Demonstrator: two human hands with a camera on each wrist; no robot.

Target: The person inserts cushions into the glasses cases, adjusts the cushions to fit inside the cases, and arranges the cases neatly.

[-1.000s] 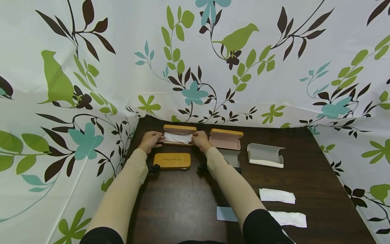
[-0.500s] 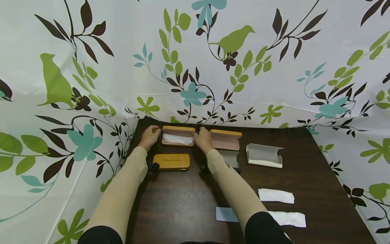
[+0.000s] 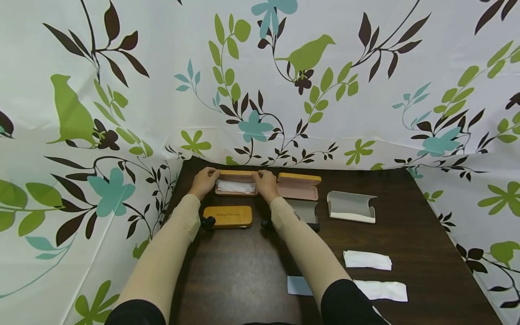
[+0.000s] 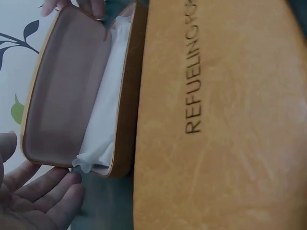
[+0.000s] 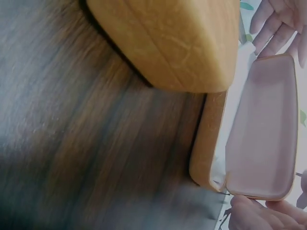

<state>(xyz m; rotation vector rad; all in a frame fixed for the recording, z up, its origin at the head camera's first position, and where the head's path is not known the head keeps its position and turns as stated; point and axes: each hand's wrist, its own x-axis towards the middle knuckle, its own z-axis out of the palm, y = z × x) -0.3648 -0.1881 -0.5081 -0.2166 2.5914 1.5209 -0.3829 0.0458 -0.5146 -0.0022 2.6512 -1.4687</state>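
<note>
An open tan glasses case (image 3: 237,193) lies at the back of the table, with a folded white cloth (image 3: 235,186) in its base and its pink-lined lid (image 4: 67,86) raised. My left hand (image 3: 204,182) is at the left end of that lid. Its fingers (image 4: 48,194) are fairly straight, with the thumb standing apart. My right hand (image 3: 266,184) holds the lid's other end, its fingers (image 5: 259,213) right at the edge. A second tan case (image 3: 227,216), closed and lettered, lies just in front, between the forearms.
To the right stand another open pink-lined case (image 3: 298,192), a grey-lined case (image 3: 304,211) partly behind the right forearm, and an open white case (image 3: 351,207). Two white cloths (image 3: 367,260) and a blue cloth (image 3: 299,285) lie nearer. Patterned fabric (image 3: 284,90) hangs behind the table.
Both hands have left the white cloth's ends and moved up to the lid's ends. They drew apart from the case at half a second ago and have come back in. The cloth stays inside.
</note>
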